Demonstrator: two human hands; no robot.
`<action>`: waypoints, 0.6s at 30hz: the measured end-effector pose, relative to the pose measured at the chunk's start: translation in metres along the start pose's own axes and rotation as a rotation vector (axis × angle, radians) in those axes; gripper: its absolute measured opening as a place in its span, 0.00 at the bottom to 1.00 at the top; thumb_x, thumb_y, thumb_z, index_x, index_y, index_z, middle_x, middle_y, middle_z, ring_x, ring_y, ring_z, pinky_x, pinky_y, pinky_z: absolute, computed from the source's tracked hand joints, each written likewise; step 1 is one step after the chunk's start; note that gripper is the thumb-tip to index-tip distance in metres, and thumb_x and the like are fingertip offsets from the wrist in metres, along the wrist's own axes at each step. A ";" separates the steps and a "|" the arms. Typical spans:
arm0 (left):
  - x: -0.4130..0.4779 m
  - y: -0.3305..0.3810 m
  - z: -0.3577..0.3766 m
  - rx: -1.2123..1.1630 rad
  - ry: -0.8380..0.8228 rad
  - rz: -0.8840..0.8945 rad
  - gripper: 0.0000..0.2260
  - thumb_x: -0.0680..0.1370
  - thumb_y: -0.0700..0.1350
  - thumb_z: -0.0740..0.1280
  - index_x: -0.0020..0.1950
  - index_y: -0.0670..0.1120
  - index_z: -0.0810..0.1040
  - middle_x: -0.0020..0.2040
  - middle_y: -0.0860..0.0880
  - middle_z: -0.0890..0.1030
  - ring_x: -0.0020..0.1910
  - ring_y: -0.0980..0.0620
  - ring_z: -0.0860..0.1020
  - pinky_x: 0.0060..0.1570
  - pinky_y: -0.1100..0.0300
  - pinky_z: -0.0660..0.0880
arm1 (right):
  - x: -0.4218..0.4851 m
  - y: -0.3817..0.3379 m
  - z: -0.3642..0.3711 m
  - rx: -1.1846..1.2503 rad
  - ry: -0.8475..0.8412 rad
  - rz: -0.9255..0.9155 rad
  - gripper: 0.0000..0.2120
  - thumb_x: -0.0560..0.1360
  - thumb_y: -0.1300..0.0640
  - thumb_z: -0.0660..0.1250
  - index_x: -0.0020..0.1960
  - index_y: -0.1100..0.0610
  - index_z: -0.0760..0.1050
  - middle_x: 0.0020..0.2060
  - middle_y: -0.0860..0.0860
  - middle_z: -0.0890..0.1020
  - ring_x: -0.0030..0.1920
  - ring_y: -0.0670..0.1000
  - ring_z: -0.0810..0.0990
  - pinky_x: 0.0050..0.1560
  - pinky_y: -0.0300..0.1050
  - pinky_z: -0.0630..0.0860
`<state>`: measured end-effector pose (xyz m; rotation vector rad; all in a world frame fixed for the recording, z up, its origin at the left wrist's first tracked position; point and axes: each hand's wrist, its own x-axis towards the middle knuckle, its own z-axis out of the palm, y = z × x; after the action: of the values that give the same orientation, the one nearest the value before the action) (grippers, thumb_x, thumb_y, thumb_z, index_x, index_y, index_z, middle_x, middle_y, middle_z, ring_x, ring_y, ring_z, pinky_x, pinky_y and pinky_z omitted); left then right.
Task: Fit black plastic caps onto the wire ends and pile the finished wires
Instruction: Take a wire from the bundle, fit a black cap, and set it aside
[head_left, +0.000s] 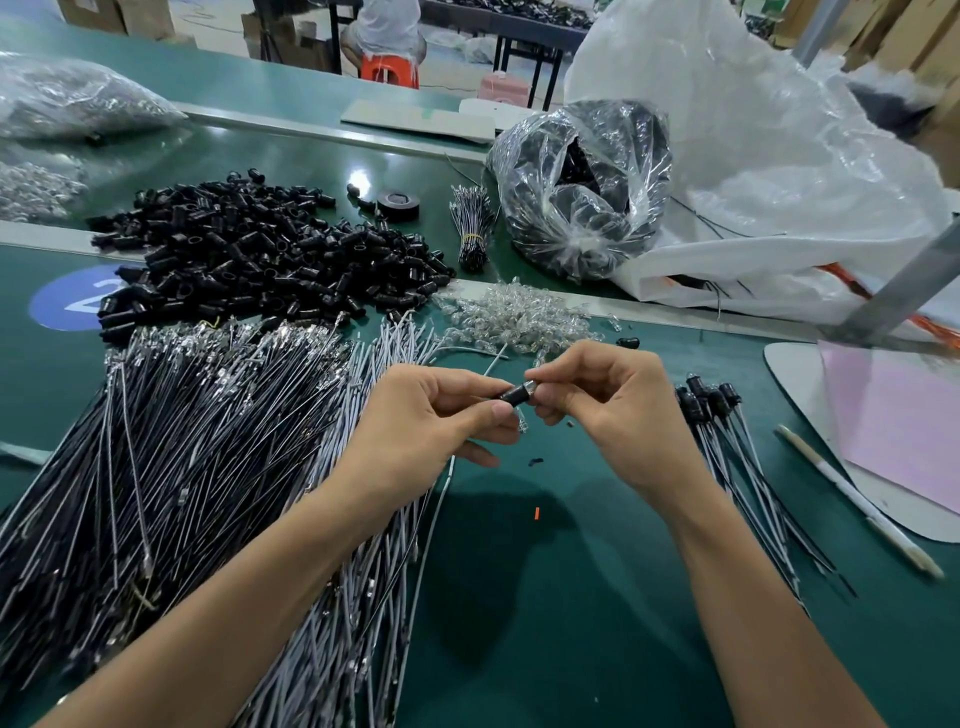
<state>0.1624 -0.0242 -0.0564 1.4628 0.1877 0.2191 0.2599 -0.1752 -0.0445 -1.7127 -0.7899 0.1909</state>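
- Your left hand (436, 415) and right hand (602, 395), fingertips clamped, share one black cap (514, 393) held between them.
- Its long axis runs hand to hand; finished wires (727, 431) lie nearer your right.

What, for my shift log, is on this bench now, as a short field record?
left hand: pinches black cap
right hand: pinches the same cap's other end
loose caps: heap at far left
uncapped wires: spread at left
finished wires: small pile at right
clear bulbs: heap beyond the hands
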 end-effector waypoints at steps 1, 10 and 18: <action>0.000 0.000 0.000 -0.006 -0.002 0.001 0.09 0.75 0.33 0.69 0.46 0.46 0.83 0.38 0.45 0.86 0.39 0.49 0.85 0.33 0.63 0.80 | 0.000 0.000 0.001 0.002 -0.008 -0.005 0.09 0.71 0.73 0.70 0.41 0.61 0.81 0.30 0.50 0.82 0.31 0.47 0.79 0.38 0.36 0.76; -0.002 0.002 0.000 -0.026 -0.044 0.032 0.08 0.74 0.31 0.69 0.46 0.43 0.83 0.37 0.43 0.85 0.37 0.47 0.85 0.36 0.64 0.80 | -0.002 -0.002 -0.002 0.054 -0.068 -0.010 0.15 0.70 0.76 0.69 0.37 0.56 0.79 0.29 0.52 0.81 0.30 0.47 0.78 0.38 0.37 0.77; -0.002 0.001 0.000 -0.024 -0.083 0.041 0.07 0.73 0.32 0.69 0.46 0.42 0.83 0.37 0.41 0.85 0.36 0.47 0.85 0.36 0.64 0.80 | -0.003 -0.002 -0.006 0.132 -0.135 0.034 0.15 0.69 0.78 0.68 0.39 0.58 0.80 0.28 0.49 0.81 0.30 0.46 0.78 0.37 0.36 0.77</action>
<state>0.1602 -0.0242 -0.0551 1.4502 0.0871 0.1929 0.2599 -0.1815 -0.0415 -1.6014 -0.8290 0.3769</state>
